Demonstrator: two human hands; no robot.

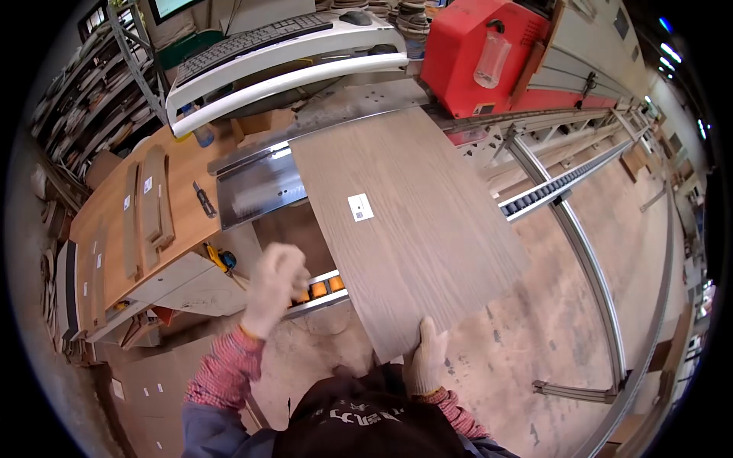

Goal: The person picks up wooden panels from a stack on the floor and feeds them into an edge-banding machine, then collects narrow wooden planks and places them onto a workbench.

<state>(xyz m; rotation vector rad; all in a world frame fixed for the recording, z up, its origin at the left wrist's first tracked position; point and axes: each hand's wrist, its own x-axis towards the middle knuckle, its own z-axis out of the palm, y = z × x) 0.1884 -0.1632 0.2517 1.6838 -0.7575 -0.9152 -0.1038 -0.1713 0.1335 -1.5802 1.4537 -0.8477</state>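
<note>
A wood-grain board (405,221) lies across the metal worktop and the roller rail, its near end toward my body. A small white label (360,207) with printed marks sits on its upper face. My right hand (427,355), in a pale glove, grips the board's near edge, thumb on top and the other fingers out of sight beneath. My left hand (276,286), also gloved and slightly blurred, hovers left of the board, apart from it. Its fingers are curled in, and whatever they may hold is hidden.
A utility knife (204,200) and several labelled strips (153,195) lie on the wooden table (191,168) at left. Beyond are a keyboard (256,47) on a white shelf and a red machine housing (466,57). Orange rollers (319,289) and a metal rail frame (580,244) flank the board.
</note>
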